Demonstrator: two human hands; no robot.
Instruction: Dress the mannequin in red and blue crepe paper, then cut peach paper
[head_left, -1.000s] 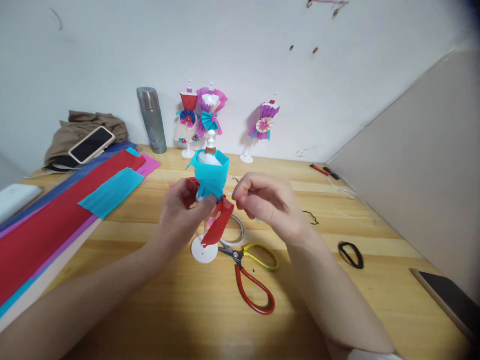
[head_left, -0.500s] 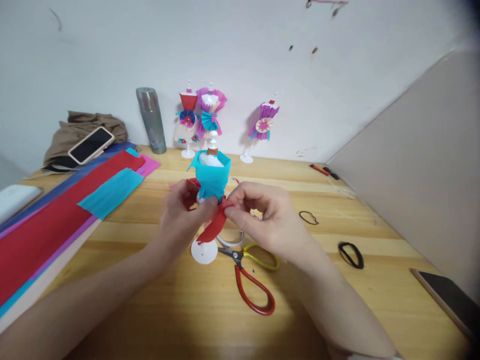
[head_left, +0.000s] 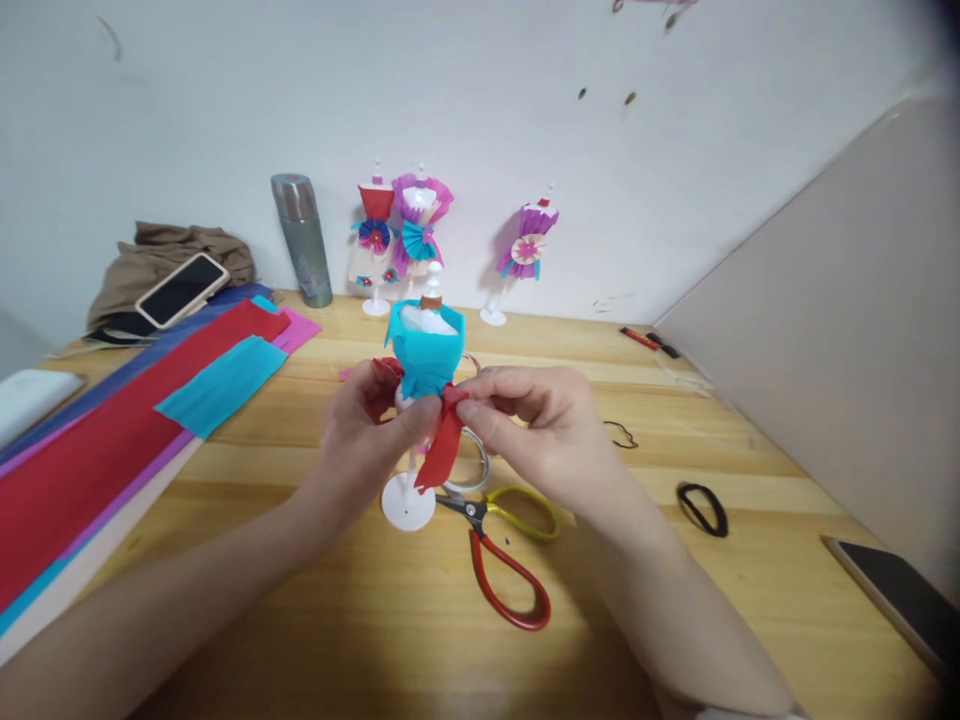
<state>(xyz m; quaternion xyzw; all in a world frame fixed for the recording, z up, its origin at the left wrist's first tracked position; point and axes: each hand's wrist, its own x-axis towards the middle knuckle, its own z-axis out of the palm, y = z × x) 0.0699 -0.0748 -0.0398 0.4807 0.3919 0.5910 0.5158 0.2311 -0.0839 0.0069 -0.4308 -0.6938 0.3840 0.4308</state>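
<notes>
A small white mannequin (head_left: 428, 318) on a round white base (head_left: 409, 503) wears a turquoise paper top (head_left: 429, 358). My left hand (head_left: 373, 412) is closed around its waist from the left, its thumb pressed at the front, with some red paper behind its fingers. Between thumb and fingertips, my right hand (head_left: 517, 415) pinches a red paper strip (head_left: 442, 445) at the right side of the waist; the strip's loose end hangs down in front of the stand.
Scissors (head_left: 471, 512) lie just in front of the base, beside a white ring (head_left: 480, 472). Paper sheets (head_left: 97, 450) cover the left. Dressed mannequins (head_left: 529, 245) and a flask (head_left: 304, 245) stand behind. Black bands (head_left: 703, 510) and a phone (head_left: 892, 590) are right.
The mannequin's top has shifted slightly right and stands more upright. The hanging end of the red strip has swung to the right. Both hands keep their grip.
</notes>
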